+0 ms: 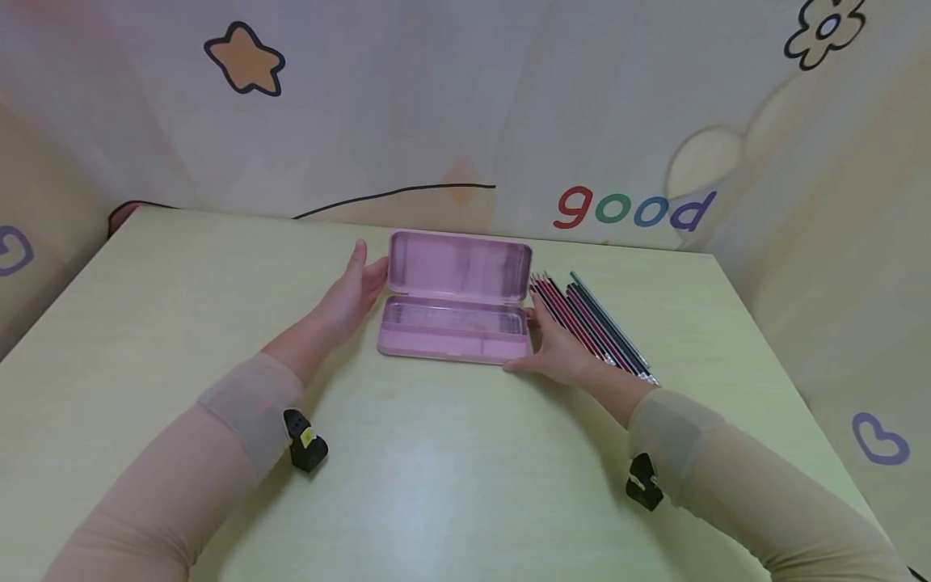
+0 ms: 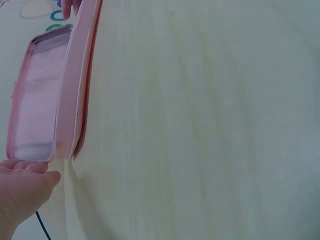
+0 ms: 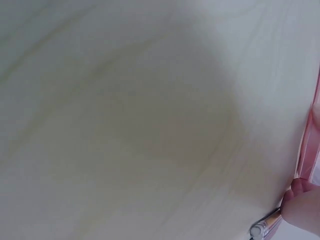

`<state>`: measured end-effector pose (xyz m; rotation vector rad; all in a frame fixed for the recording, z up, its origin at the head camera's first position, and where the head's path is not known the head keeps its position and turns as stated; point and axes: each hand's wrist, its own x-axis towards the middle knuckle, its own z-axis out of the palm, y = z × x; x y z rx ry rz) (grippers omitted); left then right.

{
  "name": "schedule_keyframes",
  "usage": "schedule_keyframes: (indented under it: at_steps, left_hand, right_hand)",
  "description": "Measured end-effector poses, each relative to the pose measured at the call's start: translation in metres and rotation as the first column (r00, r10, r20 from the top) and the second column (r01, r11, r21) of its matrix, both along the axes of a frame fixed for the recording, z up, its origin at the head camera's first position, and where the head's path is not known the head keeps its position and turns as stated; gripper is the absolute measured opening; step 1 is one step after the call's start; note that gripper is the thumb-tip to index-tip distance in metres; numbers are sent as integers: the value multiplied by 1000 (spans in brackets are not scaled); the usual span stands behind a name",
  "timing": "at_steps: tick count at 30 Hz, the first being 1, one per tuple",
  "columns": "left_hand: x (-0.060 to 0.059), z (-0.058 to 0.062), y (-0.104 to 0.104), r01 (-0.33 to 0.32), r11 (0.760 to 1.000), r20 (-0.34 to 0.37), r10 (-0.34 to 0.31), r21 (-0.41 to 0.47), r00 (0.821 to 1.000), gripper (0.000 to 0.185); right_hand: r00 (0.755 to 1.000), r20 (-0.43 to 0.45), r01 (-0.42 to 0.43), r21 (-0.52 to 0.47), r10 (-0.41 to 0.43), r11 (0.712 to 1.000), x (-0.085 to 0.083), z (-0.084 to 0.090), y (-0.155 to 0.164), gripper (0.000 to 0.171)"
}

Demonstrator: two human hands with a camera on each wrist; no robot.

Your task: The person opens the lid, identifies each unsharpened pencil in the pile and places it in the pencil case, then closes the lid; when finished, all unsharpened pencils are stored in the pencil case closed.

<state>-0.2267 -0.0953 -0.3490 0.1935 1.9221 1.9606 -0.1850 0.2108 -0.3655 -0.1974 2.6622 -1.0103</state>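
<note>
A pink pencil case [image 1: 457,346] lies on the table with its lid [image 1: 460,265] raised and folded back. At the lid's left end, my left hand [image 1: 349,297] rests its fingertips, the thumb pointing up; the left wrist view shows the fingers [image 2: 30,166] right at the lid's edge. My right hand [image 1: 563,349] holds the case's front right corner, thumb along the front edge and fingers at the right side. Just beyond that hand lies a bunch of pencils [image 1: 611,323], partly hidden behind it.
The light wooden table [image 1: 407,485] reaches back to a printed curtain [image 1: 407,105] with the coloured word "good" [image 1: 633,208]. Small black wrist cameras, left [image 1: 305,440] and right [image 1: 644,482], are worn at both sleeves.
</note>
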Motion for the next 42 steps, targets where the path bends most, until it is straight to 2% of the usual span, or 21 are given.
schedule_keyframes:
  at_steps: [3,7,10,14,19,23,27,32,33,35,37,39,40,42]
  left_hand:
    - [-6,-1,-3,16,1000,28,-17,18,999,87]
    - [-8,-3,-5,42,992,24,-39,-119,999,89]
    - [-6,-2,-4,42,965,18,-39,-260,999,92]
    - [-4,1,-1,31,919,-5,-36,-393,999,91]
    - [-4,1,3,11,875,-24,-25,-483,999,84]
    - [-7,-3,6,20,835,-31,-45,-550,999,90]
    - [-8,-8,6,68,806,-52,-122,-587,991,86]
    - [2,-14,0,119,817,-120,-224,-565,967,78]
    - [5,-16,-1,117,808,-138,-238,-577,961,79]
    - [12,-18,-4,109,757,-162,-274,-644,948,84]
    - [20,-17,-5,97,675,-168,-316,-731,934,93]
    - [28,-15,-5,78,580,-159,-347,-811,924,102]
    - [30,-14,-5,75,550,-154,-359,-832,921,106]
    - [34,-12,-5,70,513,-149,-373,-856,916,110]
  right_hand:
    - [1000,-6,1,12,-1,1000,0,1,-1,119]
    - [1000,-2,6,9,-6,1000,1,1,-1,118]
    - [1000,-1,-1,-3,1,1000,1,1,-1,118]
    - [1000,-1,-4,12,4,1000,0,3,-4,117]
    - [1000,23,1,48,-2,999,-2,4,-6,117]
    - [1000,30,2,56,-4,998,-3,4,-5,117]
    - [999,41,4,56,-6,998,-1,5,-4,116]
    - [999,39,-13,76,10,997,-1,6,-5,115]
    - [999,36,-18,80,15,997,-1,6,-5,114]
    - [999,34,-28,92,25,995,-1,7,-6,113]
    - [999,38,-28,97,25,995,-1,8,-6,112]
    - [999,44,-30,103,25,994,-1,9,-7,113]
    - [999,46,-30,106,25,994,-1,10,-7,113]
    - [998,50,-32,103,27,994,-1,11,-8,113]
